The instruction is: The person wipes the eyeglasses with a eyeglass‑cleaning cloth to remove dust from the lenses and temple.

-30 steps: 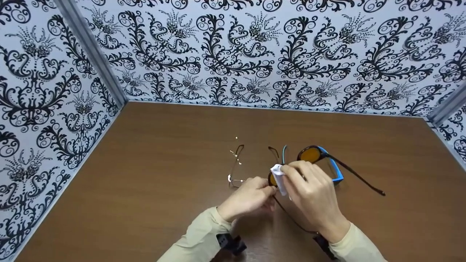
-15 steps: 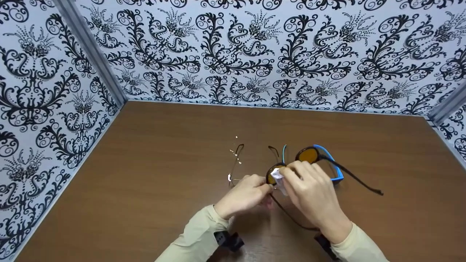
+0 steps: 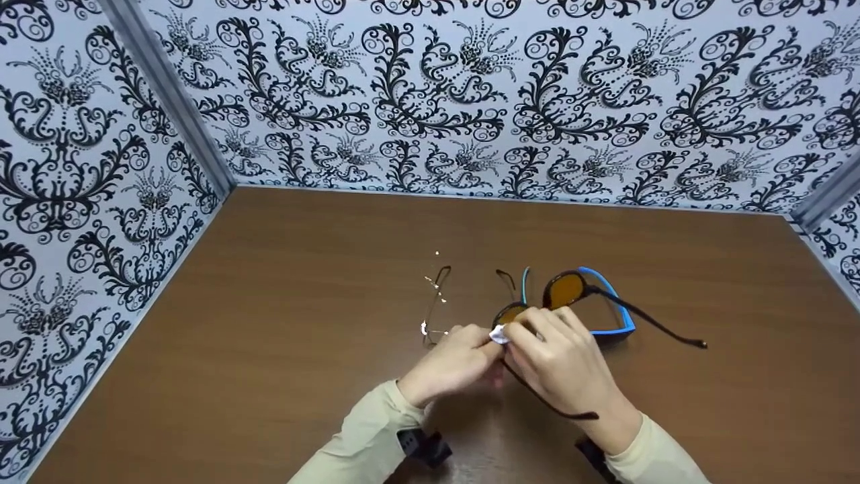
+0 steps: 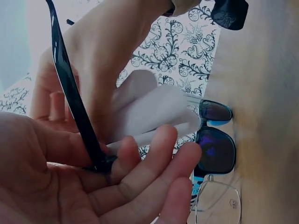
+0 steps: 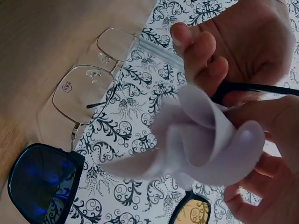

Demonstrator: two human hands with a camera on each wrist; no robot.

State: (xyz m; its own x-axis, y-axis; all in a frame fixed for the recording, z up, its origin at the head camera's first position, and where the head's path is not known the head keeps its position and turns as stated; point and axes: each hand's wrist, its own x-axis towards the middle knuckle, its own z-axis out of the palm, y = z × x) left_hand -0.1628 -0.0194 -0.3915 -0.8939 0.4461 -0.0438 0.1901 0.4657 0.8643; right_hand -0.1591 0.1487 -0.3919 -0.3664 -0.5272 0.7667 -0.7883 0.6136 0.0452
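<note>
Head view: hard rubbing could twist the amber-lensed glasses (image 3: 564,290) out of the left hand (image 3: 457,358), which pinches near one hinge (image 4: 103,164), and onto the blue-framed pair (image 3: 623,330). They hang above the worktop (image 3: 302,302), short of its far edge; the hands angle together, the right hand (image 3: 564,356) gripping a bunched white cloth (image 3: 498,335).
</note>
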